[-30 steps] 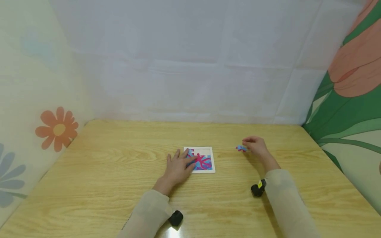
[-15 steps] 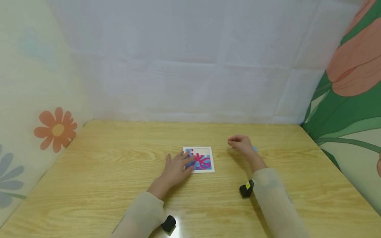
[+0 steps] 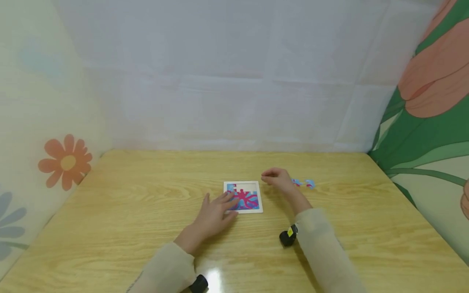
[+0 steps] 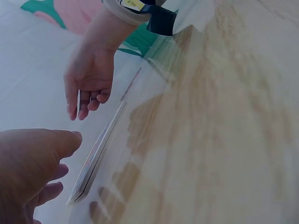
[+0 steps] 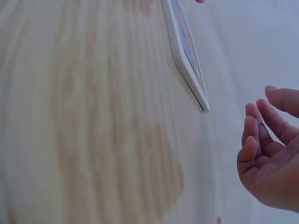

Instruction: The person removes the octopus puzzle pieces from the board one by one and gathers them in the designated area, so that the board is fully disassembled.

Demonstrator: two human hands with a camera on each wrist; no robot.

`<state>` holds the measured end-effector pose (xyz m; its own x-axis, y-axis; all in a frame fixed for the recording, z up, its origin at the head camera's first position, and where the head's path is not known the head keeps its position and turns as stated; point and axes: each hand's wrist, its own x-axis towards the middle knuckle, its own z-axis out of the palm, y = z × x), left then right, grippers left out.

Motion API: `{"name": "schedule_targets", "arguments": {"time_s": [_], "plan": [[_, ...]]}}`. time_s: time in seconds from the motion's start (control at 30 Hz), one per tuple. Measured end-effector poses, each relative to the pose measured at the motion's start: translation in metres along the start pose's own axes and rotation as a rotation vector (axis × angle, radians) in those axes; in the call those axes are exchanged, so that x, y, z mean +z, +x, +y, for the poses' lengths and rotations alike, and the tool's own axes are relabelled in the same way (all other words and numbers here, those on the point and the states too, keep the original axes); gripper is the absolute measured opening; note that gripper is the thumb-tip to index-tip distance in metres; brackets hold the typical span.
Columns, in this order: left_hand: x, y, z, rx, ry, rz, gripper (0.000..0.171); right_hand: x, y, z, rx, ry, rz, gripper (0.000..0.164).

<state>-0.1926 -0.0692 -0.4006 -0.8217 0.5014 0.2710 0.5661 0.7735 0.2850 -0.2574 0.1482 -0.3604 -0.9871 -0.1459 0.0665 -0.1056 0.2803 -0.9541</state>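
A white-framed jigsaw puzzle (image 3: 247, 200) with a pink octopus on blue and purple lies flat on the table; a pale gap shows along its upper right. My left hand (image 3: 215, 215) is spread at its left side, fingertips over the frame and the fitted pieces. Right of the puzzle, my right hand (image 3: 279, 181) hangs just above the table with thumb and forefinger together. A thin pale edge, seemingly a puzzle piece (image 4: 78, 100), shows between those fingers in the left wrist view; its face is hidden.
Two loose blue and pink pieces (image 3: 310, 184) lie on the wooden table (image 3: 146, 183) behind my right hand, one partly covered by it. A white cloth (image 3: 227, 101) hangs along the back edge. Flower-printed panels stand at both sides.
My right hand has moved left from the loose pieces toward the puzzle, uncovering them. The left hand has slid slightly back toward me and left, still at the frame.
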Motion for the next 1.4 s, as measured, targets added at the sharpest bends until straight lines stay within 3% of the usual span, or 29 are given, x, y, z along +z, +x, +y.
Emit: {"name": "schedule_targets", "arguments": {"time_s": [0.23, 0.57, 0.67, 0.77, 0.9, 0.97, 1.17, 1.2, 1.23, 1.33, 1.37, 1.4], "plan": [[-0.002, -0.005, -0.001, 0.004, 0.017, -0.024, 0.041, 0.014, 0.008, 0.011, -0.027, 0.017, -0.016, 0.019], [0.000, -0.008, -0.003, 0.010, 0.011, -0.040, 0.044, 0.036, 0.017, 0.017, 0.048, 0.005, -0.031, 0.023], [0.001, -0.008, -0.004, 0.017, 0.008, -0.043, 0.044, 0.040, 0.018, 0.020, 0.013, 0.009, -0.041, 0.022], [0.001, -0.008, -0.004, 0.017, 0.006, -0.046, 0.044, 0.044, 0.043, 0.061, -0.066, 0.067, -0.085, 0.021], [0.003, -0.009, -0.006, 0.021, 0.002, -0.042, 0.045, 0.054, 0.081, 0.121, -0.102, 0.052, -0.090, 0.020], [0.004, -0.009, -0.007, 0.031, 0.004, -0.030, 0.044, 0.057, 0.086, 0.127, -0.097, 0.024, -0.079, 0.019], [0.005, -0.011, -0.008, 0.060, -0.004, -0.004, 0.042, 0.056, 0.045, 0.063, -0.084, 0.047, -0.063, 0.017], [0.005, -0.011, -0.008, 0.059, -0.004, -0.007, 0.042, 0.058, 0.045, 0.063, -0.099, 0.079, -0.068, 0.017], [0.005, -0.012, -0.008, 0.058, -0.006, -0.009, 0.042, 0.060, 0.043, 0.059, -0.052, 0.080, -0.055, 0.017], [0.005, -0.013, -0.009, 0.059, -0.001, -0.003, 0.041, 0.063, 0.045, 0.062, -0.017, 0.126, -0.050, 0.016], [0.006, -0.013, -0.009, 0.059, -0.001, -0.001, 0.041, 0.063, 0.034, 0.045, 0.002, 0.121, -0.040, 0.017], [0.006, -0.013, -0.009, 0.057, -0.003, 0.001, 0.041, 0.064, 0.034, 0.045, 0.019, 0.120, -0.037, 0.017]]}}
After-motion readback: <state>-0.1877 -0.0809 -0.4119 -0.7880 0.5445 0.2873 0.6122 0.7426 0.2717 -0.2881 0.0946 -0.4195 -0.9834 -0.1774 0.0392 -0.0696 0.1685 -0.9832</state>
